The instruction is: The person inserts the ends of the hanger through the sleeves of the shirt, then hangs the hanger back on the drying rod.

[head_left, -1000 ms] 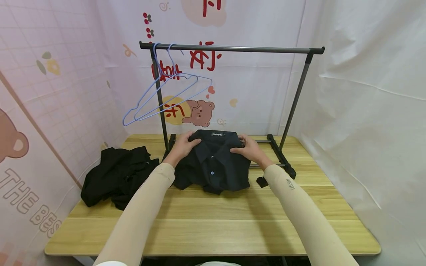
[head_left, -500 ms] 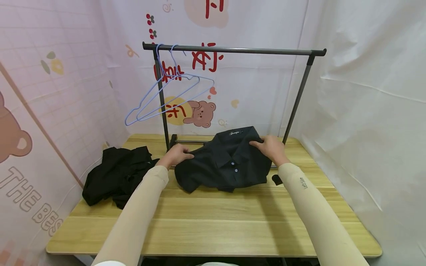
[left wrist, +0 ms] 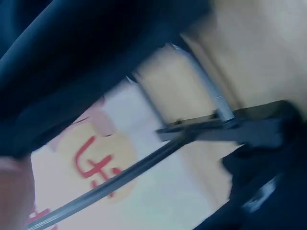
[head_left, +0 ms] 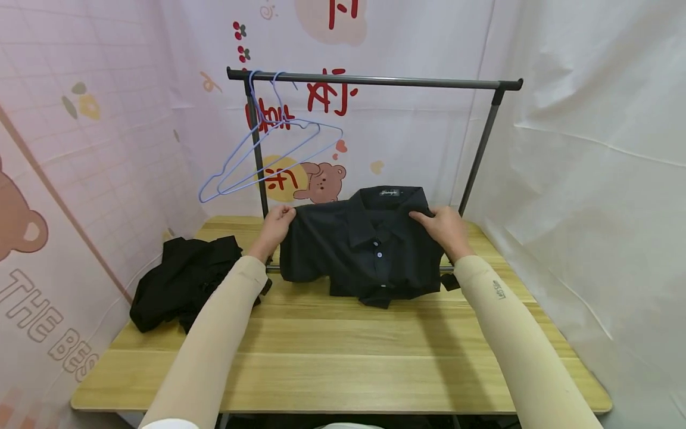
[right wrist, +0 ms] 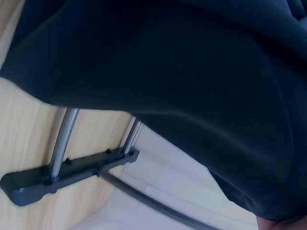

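A black buttoned shirt (head_left: pixel 348 244) with a collar and a label at the neck hangs between my two hands, above the table's back half. My left hand (head_left: pixel 278 225) pinches its sleeve side at the upper left corner. On the other side my right hand (head_left: pixel 443 231) grips the cloth beside the collar, thumb on the front. Dark cloth of the shirt (right wrist: pixel 158 72) fills much of the right wrist view, where only a bit of the hand (right wrist: pixel 283 224) shows at the bottom corner. The left wrist view is blurred, with the left hand (left wrist: pixel 14 191) at its left edge.
Behind the shirt stands a dark metal clothes rack (head_left: pixel 375 79) on the wooden table (head_left: pixel 343 363). Two blue hangers (head_left: pixel 268 149) hang at the left of its bar. Another black garment (head_left: pixel 184 280) lies heaped on the table's left side. Printed curtains enclose the back and sides.
My hands have moved apart, the left from the collar out to the sleeve side, the right rightward. The shirt is spread wider and raised higher.
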A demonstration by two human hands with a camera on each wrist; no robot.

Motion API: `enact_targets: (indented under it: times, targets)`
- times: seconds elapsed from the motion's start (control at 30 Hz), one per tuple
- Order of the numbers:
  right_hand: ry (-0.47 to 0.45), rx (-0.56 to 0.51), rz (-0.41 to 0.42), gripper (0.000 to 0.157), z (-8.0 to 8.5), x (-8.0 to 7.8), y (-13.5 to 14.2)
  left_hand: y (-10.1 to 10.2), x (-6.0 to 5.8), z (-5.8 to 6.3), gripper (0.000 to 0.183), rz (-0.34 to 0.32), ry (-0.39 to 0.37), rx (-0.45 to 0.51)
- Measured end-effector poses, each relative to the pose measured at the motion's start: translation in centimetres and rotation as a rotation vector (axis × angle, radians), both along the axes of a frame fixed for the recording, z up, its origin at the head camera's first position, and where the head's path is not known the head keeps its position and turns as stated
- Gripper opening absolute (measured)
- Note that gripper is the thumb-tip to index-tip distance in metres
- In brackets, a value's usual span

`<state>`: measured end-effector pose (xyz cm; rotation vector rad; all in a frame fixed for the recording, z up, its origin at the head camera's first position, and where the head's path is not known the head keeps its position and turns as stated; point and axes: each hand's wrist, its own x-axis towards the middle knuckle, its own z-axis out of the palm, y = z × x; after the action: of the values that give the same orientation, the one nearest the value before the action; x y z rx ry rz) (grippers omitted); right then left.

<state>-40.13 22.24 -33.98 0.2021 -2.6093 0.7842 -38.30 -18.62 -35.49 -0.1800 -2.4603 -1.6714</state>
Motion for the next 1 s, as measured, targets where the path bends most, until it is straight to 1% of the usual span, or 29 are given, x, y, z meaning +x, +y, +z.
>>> enact_targets:
  times: [0.07,0.13,0.23,0.33,0.4,0.43,0.5,0.57,0.67,0.77,0.87,0.9,1.0]
  targets:
    - [-0.022,-0.032,0.025,0.065,0.2,0.1,-0.5,-0.1,-0.2,1.6,0.033,0.052,0.066,-0.010]
    - [-0.039,-0.068,0.044,0.064,0.5,0.2,-1.0,-0.3,-0.2,3.3,0.034,0.101,0.130,-0.045]
    - [-0.045,-0.090,0.044,0.063,0.7,0.3,-1.6,-0.6,-0.2,5.4,0.032,0.159,0.210,-0.103]
    - [-0.046,-0.101,0.061,0.062,0.7,0.3,-2.2,-1.1,-0.1,6.5,0.029,0.188,0.240,-0.146]
    - [-0.056,-0.104,0.089,0.064,0.4,0.3,-2.5,-1.5,0.1,6.5,0.028,0.188,0.218,-0.195]
    - [-0.070,-0.094,0.100,0.064,0.1,0.3,-2.6,-1.8,0.2,6.3,0.027,0.183,0.195,-0.223]
    - [-0.107,-0.048,0.117,0.066,-0.8,0.1,-2.7,-2.3,0.2,5.4,0.026,0.164,0.143,-0.294]
    - [-0.164,0.024,0.118,0.066,-1.9,-0.1,-2.9,-2.9,0.2,3.8,0.024,0.140,0.093,-0.376]
    - [-0.259,0.137,0.115,0.067,-3.9,-0.1,-3.2,-3.8,0.2,0.8,0.023,0.108,0.030,-0.476]
    - [-0.314,0.226,0.111,0.068,-5.8,0.2,-3.6,-4.3,0.8,-2.1,0.024,0.079,-0.049,-0.543]
    - [-0.313,0.319,0.106,0.064,-7.7,0.6,-4.1,-4.5,1.5,-4.6,0.025,0.058,-0.123,-0.603]
    - [-0.294,0.359,0.101,0.061,-8.3,0.7,-4.2,-4.6,1.7,-5.3,0.024,0.048,-0.142,-0.609]
    - [-0.281,0.443,0.089,0.061,-9.7,1.2,-4.6,-4.7,2.2,-7.1,0.020,0.037,-0.173,-0.673]
